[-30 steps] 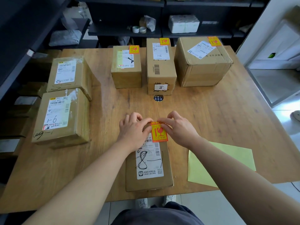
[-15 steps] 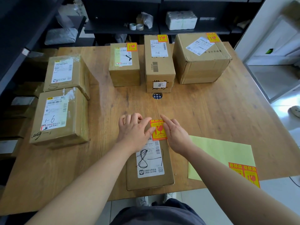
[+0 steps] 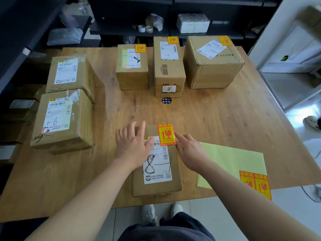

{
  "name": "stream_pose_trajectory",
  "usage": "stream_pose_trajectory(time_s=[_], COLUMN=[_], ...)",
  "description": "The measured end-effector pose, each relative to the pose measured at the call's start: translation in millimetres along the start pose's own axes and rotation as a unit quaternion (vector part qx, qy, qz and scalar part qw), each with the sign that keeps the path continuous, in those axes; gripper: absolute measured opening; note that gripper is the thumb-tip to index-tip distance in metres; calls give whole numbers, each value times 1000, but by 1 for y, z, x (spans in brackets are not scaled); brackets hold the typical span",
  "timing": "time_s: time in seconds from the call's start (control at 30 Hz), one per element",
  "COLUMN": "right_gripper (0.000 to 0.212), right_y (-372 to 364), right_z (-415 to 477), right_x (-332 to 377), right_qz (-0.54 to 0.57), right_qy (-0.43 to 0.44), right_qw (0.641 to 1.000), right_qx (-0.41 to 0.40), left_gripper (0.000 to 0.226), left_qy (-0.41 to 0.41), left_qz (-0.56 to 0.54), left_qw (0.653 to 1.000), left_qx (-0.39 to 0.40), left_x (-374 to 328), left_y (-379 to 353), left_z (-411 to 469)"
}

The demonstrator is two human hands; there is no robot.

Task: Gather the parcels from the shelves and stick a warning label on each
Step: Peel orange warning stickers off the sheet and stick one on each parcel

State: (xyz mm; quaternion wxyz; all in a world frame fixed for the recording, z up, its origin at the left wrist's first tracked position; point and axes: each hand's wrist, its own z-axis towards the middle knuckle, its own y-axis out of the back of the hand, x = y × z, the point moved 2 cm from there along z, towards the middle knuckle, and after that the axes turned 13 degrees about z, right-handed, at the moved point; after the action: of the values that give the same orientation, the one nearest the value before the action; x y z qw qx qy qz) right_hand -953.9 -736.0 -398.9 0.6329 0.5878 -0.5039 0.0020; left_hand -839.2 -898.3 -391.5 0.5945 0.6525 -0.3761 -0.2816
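Note:
A flat brown parcel [image 3: 157,187] marked "8-1" lies at the near edge of the wooden table [image 3: 217,122]. An orange and yellow warning label [image 3: 166,134] is stuck on its far right corner. My left hand [image 3: 132,145] lies flat on the parcel's far left part, fingers straight. My right hand [image 3: 188,150] touches the label's right edge with straight fingers. Three labelled parcels [image 3: 132,66] [image 3: 169,66] [image 3: 212,63] stand in a row at the back. Two parcels without orange labels [image 3: 69,73] [image 3: 62,120] sit at the left.
A pale yellow backing sheet [image 3: 231,164] with two remaining warning labels [image 3: 255,183] lies at the right near edge. Dark shelves [image 3: 130,32] behind the table hold tape rolls, bags and a white foam block. More shelving runs along the left.
Both hands pinched the label a second ago; it now lies stuck on the parcel. My left hand has flattened on the parcel and my right fingers have slid to the label's right edge.

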Motion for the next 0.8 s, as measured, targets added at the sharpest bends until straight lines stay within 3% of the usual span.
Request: stream_pose_trajectory(time_s=[0.17,0.3,0.37,0.43,0.5,0.53,0.63,0.8], right_gripper=[34,31,35,24,50,56,42,39], right_y=[8,9,7,7,9,8,6,-2], right_z=[-15,-24,-26,-23,-20,-20,-14,26], right_x=[-1,5,7,9,15,16,25,44], right_qz=[74,50,47,87,123,114,18,-21], right_qy=[-13,6,17,17,-6,3,56,46], right_qw=[996,999,999,996,992,993,998,998], right_qx=[-37,7,8,1,-14,-14,-18,-40], left_gripper=[85,45,40,52,68,68,58,42], left_qy=[88,141,161,183,209,212,210,209], left_qz=[-101,-207,-226,-251,-273,-279,-283,-292], left_qw=[990,965,958,950,939,937,936,933], left_qx=[52,81,67,39,23,15,-5,-23], left_x=[15,13,7,3,2,2,4,29], left_y=[0,-5,-5,-4,-5,-6,-8,-8], left_z=[-35,-61,-68,-68,-68,-67,-64,-42])
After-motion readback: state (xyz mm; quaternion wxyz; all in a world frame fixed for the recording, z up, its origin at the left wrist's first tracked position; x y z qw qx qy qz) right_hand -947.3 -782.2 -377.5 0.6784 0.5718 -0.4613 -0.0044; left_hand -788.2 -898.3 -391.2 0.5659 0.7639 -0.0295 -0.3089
